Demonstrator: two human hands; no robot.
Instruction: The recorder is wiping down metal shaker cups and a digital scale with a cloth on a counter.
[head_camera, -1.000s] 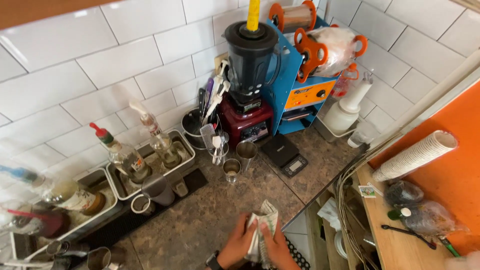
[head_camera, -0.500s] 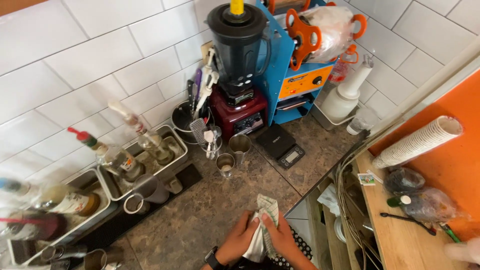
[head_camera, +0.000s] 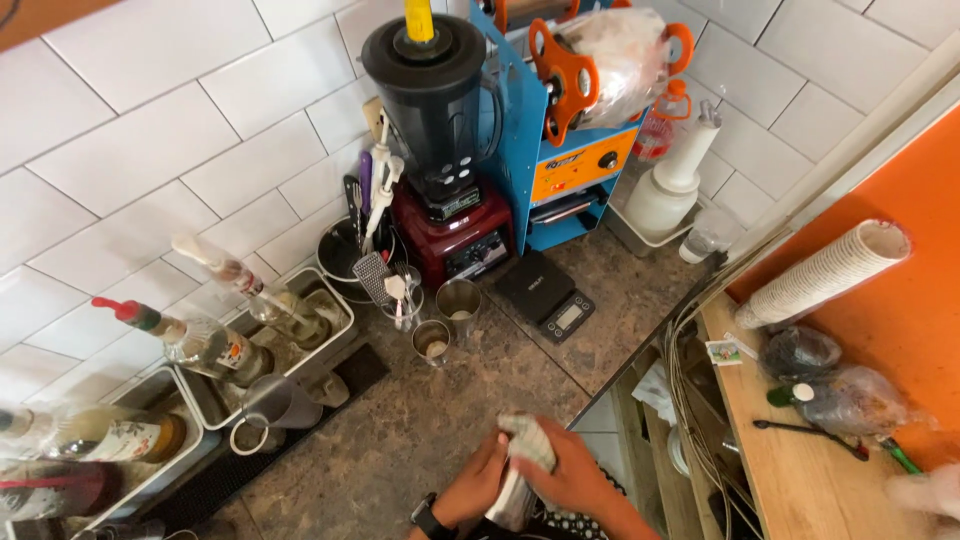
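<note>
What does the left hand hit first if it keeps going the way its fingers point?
Probably nothing right away: the left hand points up-right over bare countertop. Further along that line, the small metal cup or the black scale come first; depth is unclear.

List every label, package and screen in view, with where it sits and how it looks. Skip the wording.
Digital scale: counter right of the blender, flat black slab with a small grey screen.
Sealing machine: against the tiled wall, blue body, orange front panel with a knob.
Bottle label: on a clear pourer bottle in the steel tray, pale with red.
Small packet: wooden shelf, white with green.
Bagged items: shelf, clear plastic, dark contents.
</note>
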